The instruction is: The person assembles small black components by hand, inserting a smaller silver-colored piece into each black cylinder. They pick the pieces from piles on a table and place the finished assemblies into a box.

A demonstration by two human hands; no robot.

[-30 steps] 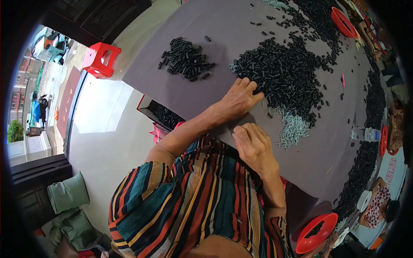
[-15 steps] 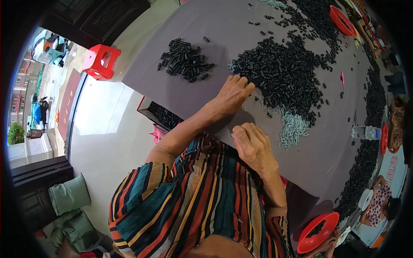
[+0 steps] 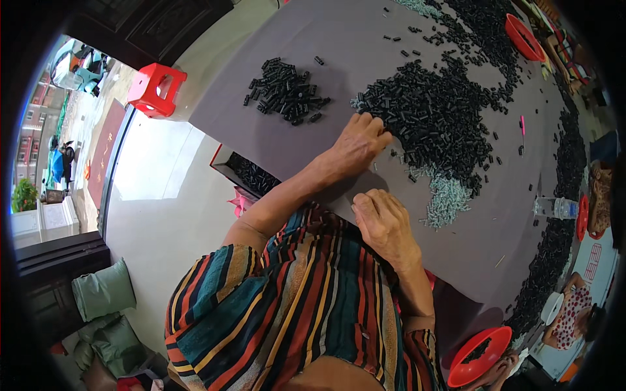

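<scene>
My left hand point(image 3: 360, 141) is at the near left edge of a big heap of small black cylindrical parts point(image 3: 433, 107). Its fingers curl down and press together; whatever is between them is out of sight. Closer to my body, my right hand point(image 3: 386, 223) hovers over the table's near edge with its fingers bent inward, and anything inside them is hidden. Small pale blue-green pieces point(image 3: 448, 201) lie in a patch along the near side of the heap, and a few show at its left corner. A smaller pile of black parts point(image 3: 283, 90) sits left of the heap.
Under the grey tabletop point(image 3: 225, 98) edge, a box point(image 3: 251, 174) holds more black parts. Red basins point(image 3: 482, 355) stand at the near right and far right. A clear plastic bottle point(image 3: 555, 208) and a pink stick-like tool point(image 3: 522, 133) lie to the right. Another person's hands point(image 3: 505, 371) are beside the near basin.
The whole view has shifted slightly. My two hands keep almost the same places and curled poses, and the heaps look the same.
</scene>
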